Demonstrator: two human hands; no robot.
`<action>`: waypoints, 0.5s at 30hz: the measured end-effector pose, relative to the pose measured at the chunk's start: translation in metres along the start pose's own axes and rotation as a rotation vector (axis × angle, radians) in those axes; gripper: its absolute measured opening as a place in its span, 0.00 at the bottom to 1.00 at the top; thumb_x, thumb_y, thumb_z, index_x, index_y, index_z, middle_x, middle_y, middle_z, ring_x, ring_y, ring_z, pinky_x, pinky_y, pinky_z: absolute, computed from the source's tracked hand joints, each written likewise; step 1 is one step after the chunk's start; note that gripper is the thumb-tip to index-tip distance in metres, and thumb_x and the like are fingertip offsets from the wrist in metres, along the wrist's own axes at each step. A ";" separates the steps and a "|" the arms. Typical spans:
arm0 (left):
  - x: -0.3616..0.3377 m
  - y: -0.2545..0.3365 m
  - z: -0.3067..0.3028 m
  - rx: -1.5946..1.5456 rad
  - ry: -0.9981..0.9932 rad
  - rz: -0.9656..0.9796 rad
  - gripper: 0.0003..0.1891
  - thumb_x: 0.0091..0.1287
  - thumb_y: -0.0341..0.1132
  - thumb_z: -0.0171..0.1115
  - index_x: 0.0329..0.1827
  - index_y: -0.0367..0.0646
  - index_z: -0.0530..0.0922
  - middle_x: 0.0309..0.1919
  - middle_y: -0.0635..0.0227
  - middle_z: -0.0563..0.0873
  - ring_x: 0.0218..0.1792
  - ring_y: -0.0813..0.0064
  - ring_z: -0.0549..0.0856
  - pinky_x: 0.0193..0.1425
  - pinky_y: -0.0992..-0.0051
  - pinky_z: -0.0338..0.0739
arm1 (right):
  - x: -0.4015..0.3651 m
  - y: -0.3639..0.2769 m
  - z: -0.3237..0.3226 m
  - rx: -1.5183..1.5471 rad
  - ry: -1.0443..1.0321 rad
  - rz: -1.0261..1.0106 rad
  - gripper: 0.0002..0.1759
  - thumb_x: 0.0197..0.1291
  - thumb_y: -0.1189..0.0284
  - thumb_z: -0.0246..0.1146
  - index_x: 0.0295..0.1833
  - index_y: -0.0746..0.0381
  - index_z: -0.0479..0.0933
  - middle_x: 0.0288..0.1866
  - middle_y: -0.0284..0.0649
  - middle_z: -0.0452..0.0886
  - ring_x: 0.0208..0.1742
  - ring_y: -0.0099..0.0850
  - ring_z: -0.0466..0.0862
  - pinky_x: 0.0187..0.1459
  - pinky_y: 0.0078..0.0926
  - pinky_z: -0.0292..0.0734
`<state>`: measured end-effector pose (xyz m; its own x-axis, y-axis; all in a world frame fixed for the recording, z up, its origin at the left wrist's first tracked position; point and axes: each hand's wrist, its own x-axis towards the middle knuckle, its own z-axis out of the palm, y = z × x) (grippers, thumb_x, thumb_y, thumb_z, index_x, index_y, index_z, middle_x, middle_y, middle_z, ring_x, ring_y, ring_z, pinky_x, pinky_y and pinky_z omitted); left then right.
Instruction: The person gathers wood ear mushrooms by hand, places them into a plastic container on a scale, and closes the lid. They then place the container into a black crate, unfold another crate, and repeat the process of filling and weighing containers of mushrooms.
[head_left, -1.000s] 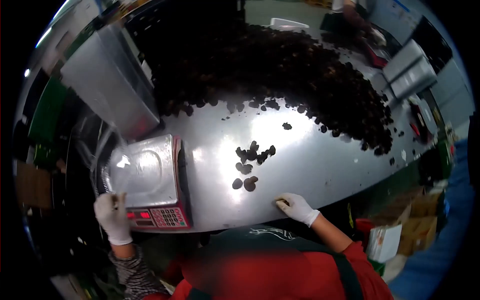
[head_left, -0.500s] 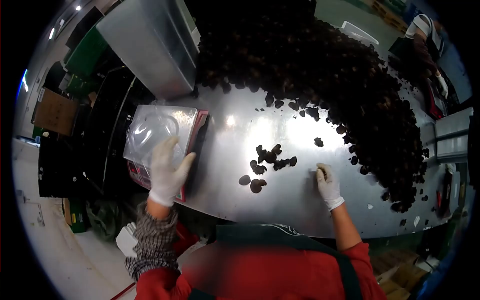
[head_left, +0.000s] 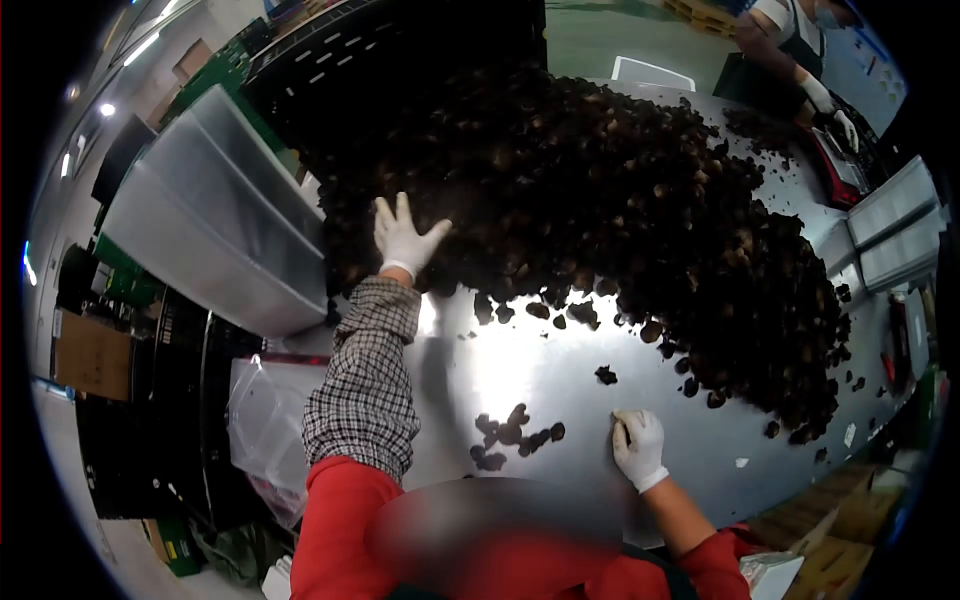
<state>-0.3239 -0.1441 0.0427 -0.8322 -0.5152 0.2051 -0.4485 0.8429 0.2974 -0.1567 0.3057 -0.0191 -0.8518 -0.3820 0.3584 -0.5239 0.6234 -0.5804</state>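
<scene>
My left hand (head_left: 408,238), in a white glove, reaches over the left part of a large heap of dark, curled pieces (head_left: 560,190) that look like dried mushrooms. Its fingers are spread and nothing shows in them. Low over the metal table (head_left: 570,440), at the right, my right hand (head_left: 638,448) is gloved too, its fingers curled closed; whatever they hold, if anything, is hidden. Between my arms lies a small cluster of the same pieces (head_left: 512,432). One single piece (head_left: 606,375) rests above my right hand.
Tall stacked translucent plastic boxes (head_left: 220,220) stand left of the heap. Below them, a clear plastic container (head_left: 268,415) sits on a red-edged scale. At the far right, another person (head_left: 790,50) works near a red device (head_left: 842,175); pale boxes (head_left: 895,235) stand nearby.
My left hand has moved from the clear container on the scale forward to the heap, fingers spread. My right hand remains curled near the same table spot. The view has shifted forward.
</scene>
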 end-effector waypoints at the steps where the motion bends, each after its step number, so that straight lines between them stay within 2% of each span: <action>1: 0.013 0.000 0.003 -0.059 -0.038 -0.100 0.55 0.53 0.69 0.63 0.78 0.46 0.52 0.76 0.43 0.44 0.76 0.44 0.50 0.76 0.53 0.51 | 0.000 -0.001 0.002 -0.008 0.013 0.007 0.10 0.50 0.81 0.61 0.40 0.59 0.78 0.33 0.41 0.80 0.35 0.43 0.78 0.37 0.40 0.73; 3: 0.027 -0.002 0.015 -0.180 -0.121 -0.263 0.57 0.51 0.71 0.64 0.78 0.49 0.52 0.77 0.43 0.44 0.75 0.44 0.51 0.76 0.54 0.54 | 0.001 -0.002 0.002 -0.015 0.003 0.016 0.11 0.49 0.81 0.61 0.40 0.60 0.78 0.33 0.41 0.80 0.35 0.43 0.78 0.37 0.40 0.73; 4: 0.022 0.003 0.023 -0.236 -0.076 -0.251 0.54 0.49 0.70 0.66 0.75 0.48 0.59 0.73 0.41 0.54 0.72 0.44 0.59 0.73 0.53 0.60 | 0.003 -0.002 0.002 -0.028 0.001 0.013 0.11 0.49 0.81 0.62 0.40 0.60 0.78 0.33 0.41 0.80 0.35 0.43 0.78 0.38 0.40 0.73; 6: -0.001 0.019 0.033 -0.224 -0.104 -0.089 0.46 0.49 0.65 0.68 0.67 0.46 0.71 0.67 0.43 0.65 0.66 0.45 0.65 0.70 0.54 0.64 | 0.004 -0.003 0.002 -0.041 -0.013 0.004 0.11 0.48 0.81 0.62 0.40 0.61 0.78 0.33 0.41 0.80 0.35 0.43 0.78 0.38 0.39 0.73; 8: -0.032 0.038 0.031 -0.190 -0.116 0.185 0.37 0.49 0.60 0.69 0.59 0.45 0.78 0.62 0.48 0.71 0.62 0.47 0.68 0.67 0.55 0.66 | 0.004 -0.001 0.005 -0.053 -0.032 0.000 0.12 0.48 0.81 0.61 0.41 0.61 0.78 0.34 0.41 0.80 0.37 0.42 0.78 0.40 0.39 0.73; 10: -0.079 0.064 0.020 -0.201 -0.210 0.292 0.32 0.51 0.54 0.69 0.56 0.45 0.80 0.64 0.50 0.69 0.65 0.48 0.66 0.69 0.55 0.65 | 0.001 -0.001 0.006 -0.077 -0.039 -0.005 0.13 0.48 0.82 0.61 0.41 0.61 0.78 0.35 0.41 0.80 0.37 0.42 0.78 0.40 0.39 0.73; 12: -0.126 0.083 0.002 -0.247 -0.264 0.390 0.30 0.53 0.51 0.70 0.58 0.46 0.80 0.68 0.46 0.65 0.68 0.45 0.63 0.71 0.54 0.63 | 0.002 -0.004 0.005 -0.092 -0.056 -0.013 0.13 0.48 0.82 0.61 0.42 0.61 0.77 0.36 0.41 0.80 0.38 0.42 0.78 0.41 0.39 0.73; 14: -0.159 0.088 -0.020 -0.307 -0.384 0.456 0.30 0.55 0.51 0.70 0.59 0.46 0.79 0.72 0.42 0.58 0.71 0.41 0.59 0.73 0.53 0.60 | 0.000 -0.004 0.006 -0.105 -0.059 -0.016 0.13 0.48 0.82 0.61 0.42 0.61 0.78 0.36 0.41 0.80 0.38 0.42 0.78 0.41 0.39 0.73; 15: -0.164 0.087 -0.032 -0.403 -0.501 0.452 0.32 0.55 0.53 0.70 0.61 0.47 0.79 0.74 0.39 0.53 0.71 0.34 0.56 0.73 0.50 0.59 | 0.001 -0.004 0.005 -0.119 -0.068 -0.018 0.14 0.48 0.82 0.61 0.42 0.61 0.78 0.36 0.41 0.80 0.38 0.42 0.78 0.41 0.39 0.73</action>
<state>-0.2157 0.0085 0.0648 -0.9966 0.0764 -0.0298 0.0416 0.7835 0.6200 -0.1553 0.2989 -0.0203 -0.8423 -0.4372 0.3152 -0.5389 0.6906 -0.4823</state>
